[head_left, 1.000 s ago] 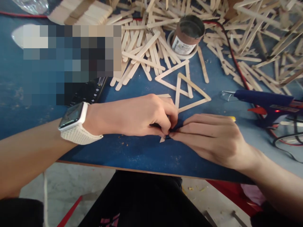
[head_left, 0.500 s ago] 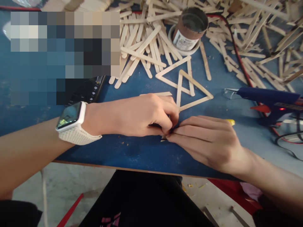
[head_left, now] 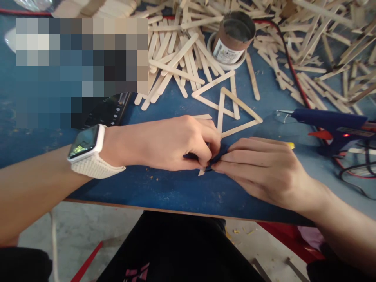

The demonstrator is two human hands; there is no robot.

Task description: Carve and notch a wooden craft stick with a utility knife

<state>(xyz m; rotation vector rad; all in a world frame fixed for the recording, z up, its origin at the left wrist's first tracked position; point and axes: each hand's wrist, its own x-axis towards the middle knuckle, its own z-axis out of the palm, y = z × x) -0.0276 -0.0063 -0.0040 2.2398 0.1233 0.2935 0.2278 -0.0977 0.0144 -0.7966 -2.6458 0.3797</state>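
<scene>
Fingertips meet over the blue surface (head_left: pixel 164 188) — left hand (head_left: pixel 176 143) and right hand (head_left: pixel 264 168) each hold a tight pinching grip on a wooden stick (head_left: pixel 201 171), mostly hidden beneath them. A slackened pinch could let it skew, and the lit glue gun (head_left: pixel 326 123) nearby could burn. The open can (head_left: pixel 232 39) behind looks dark inside — contents unclear.

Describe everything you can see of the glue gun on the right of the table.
The glue gun has a dark blue plastic-looking body, an orange-red trigger beneath and a pale nozzle tip pointing left. A small red light glows on its side. It rests on the blue table at the right, red and black cables by its rear end. Neither hand touches it: the right hand, nearest, and the left hand pinch a wooden stick apart from it.
</scene>
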